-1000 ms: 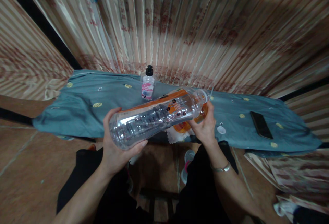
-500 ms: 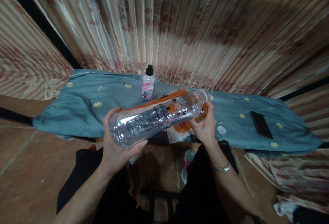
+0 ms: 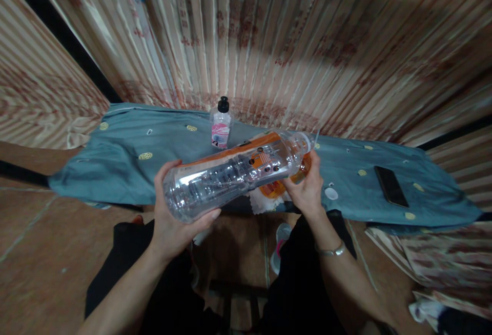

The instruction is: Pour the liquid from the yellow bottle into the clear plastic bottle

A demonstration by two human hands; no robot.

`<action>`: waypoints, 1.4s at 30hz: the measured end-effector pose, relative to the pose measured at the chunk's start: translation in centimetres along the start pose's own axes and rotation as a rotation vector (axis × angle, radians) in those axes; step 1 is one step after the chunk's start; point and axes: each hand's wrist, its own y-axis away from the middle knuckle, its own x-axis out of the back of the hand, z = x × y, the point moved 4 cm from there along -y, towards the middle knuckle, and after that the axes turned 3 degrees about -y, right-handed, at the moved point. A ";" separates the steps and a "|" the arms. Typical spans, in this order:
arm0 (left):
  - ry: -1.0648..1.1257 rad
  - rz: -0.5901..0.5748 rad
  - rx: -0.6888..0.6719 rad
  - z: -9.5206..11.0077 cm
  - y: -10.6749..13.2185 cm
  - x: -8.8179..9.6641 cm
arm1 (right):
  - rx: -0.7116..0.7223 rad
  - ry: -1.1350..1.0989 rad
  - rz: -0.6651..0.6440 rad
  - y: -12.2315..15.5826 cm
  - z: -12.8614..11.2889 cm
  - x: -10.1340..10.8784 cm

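A large clear plastic bottle (image 3: 230,181) with an orange printed label lies slanted across both hands, above the table's front edge. My left hand (image 3: 172,217) is wrapped round its base, the thumb along the near side. At the bottle's white-rimmed neck end, my right hand (image 3: 307,186) is closed, with some fingers hidden behind it. Behind the neck and partly covered shows a see-through orange container (image 3: 273,190), beside a white scalloped cloth (image 3: 261,204). A thin clear strip (image 3: 316,138) sticks up by the neck. I cannot make out any liquid in the clear bottle.
A small bottle (image 3: 221,130) with black cap and pink label stands at the back of the blue-green cloth-covered table (image 3: 126,140). A black phone (image 3: 391,186) lies on the right, a round white piece (image 3: 331,194) nearer. Pleated curtains (image 3: 269,42) hang close behind.
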 end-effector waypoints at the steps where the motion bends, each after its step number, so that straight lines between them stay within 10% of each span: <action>1: -0.001 0.004 0.000 0.0 0.0 0.0 | 0.003 0.000 0.005 0.0 0.0 0.0; 42: 0.015 0.035 0.011 0.4 -0.3 0.5 | -0.028 0.003 -0.003 0.0 -0.3 0.2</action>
